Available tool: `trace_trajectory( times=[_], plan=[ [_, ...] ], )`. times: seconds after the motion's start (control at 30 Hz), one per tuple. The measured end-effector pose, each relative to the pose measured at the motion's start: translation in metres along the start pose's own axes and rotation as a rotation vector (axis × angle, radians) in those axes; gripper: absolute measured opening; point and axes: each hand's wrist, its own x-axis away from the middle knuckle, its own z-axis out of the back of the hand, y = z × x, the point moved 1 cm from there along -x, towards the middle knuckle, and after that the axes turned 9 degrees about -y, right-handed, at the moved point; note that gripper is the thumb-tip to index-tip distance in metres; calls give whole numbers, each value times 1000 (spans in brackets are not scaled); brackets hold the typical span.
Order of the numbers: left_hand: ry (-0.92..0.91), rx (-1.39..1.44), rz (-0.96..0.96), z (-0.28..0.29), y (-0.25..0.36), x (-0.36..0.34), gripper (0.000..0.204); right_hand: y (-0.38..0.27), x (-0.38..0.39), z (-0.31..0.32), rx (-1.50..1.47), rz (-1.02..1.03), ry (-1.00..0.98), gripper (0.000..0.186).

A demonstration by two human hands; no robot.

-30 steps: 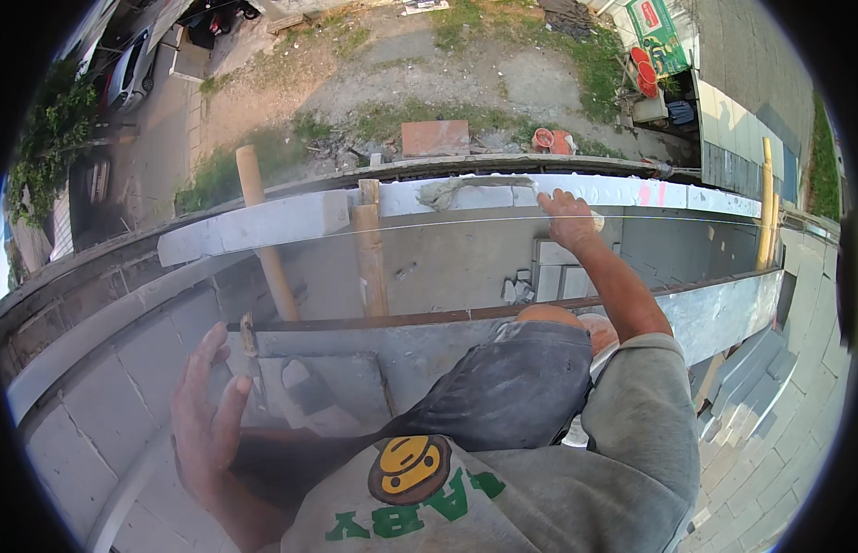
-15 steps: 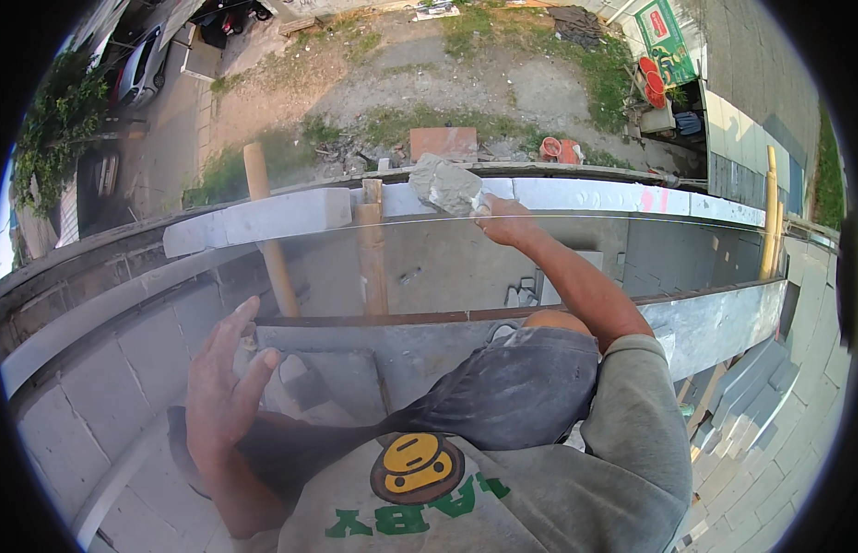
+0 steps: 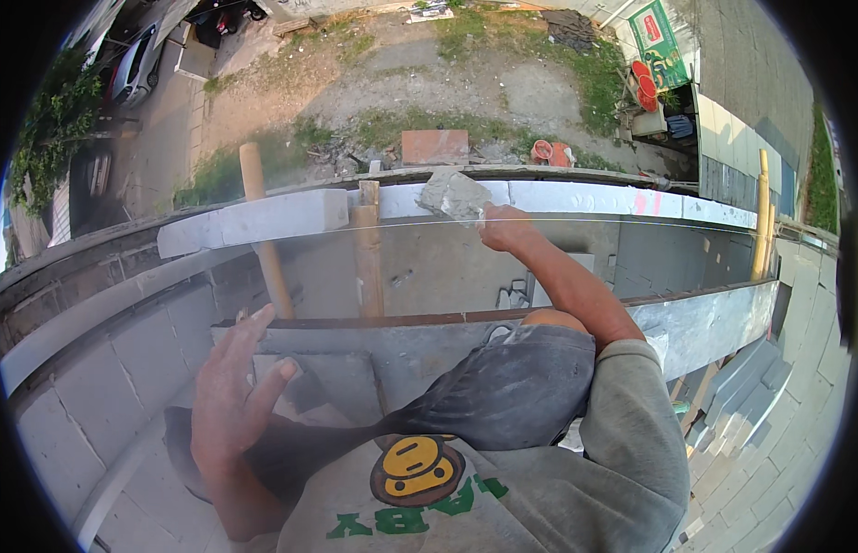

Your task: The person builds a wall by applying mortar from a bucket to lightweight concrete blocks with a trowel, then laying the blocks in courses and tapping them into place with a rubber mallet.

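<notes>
Gripping a flat trowel caked in wet grey mortar (image 3: 452,195), the right hand (image 3: 505,229) reaches forward at the end of an outstretched arm, its fingers closed narrowly around the near end of the tool. The trowel's blade sticks out ahead and to the left of those fingers, over a row of smooth, pale white blocks (image 3: 595,198); whether it touches them cannot be told. This row continues to the right of the fingers. A thin, taut white string (image 3: 622,219) passes close by them. To their left stand a flat tan wooden post (image 3: 368,258) and, farther left, a round yellowish bamboo pole (image 3: 251,170), with a long whitish block (image 3: 304,217) between their tops. Nearer the body than the right fingers runs a long, dark-edged grey board (image 3: 715,323). The left hand (image 3: 224,396) is raised, fingers extended and thumb set wide apart, its fingertips seen against the board's left end.
</notes>
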Motion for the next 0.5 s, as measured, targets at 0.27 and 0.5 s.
trace_trajectory(
  times=[0.27, 0.5],
  plan=[
    [-10, 31, -18, -2, -1, -4, 60, 53, 42, -10, 64, -247, 29, 36],
    [-73, 71, 8, -3, 16, -10, 55, 125, 47, -16, 72, -299, 5, 42]
  ],
)
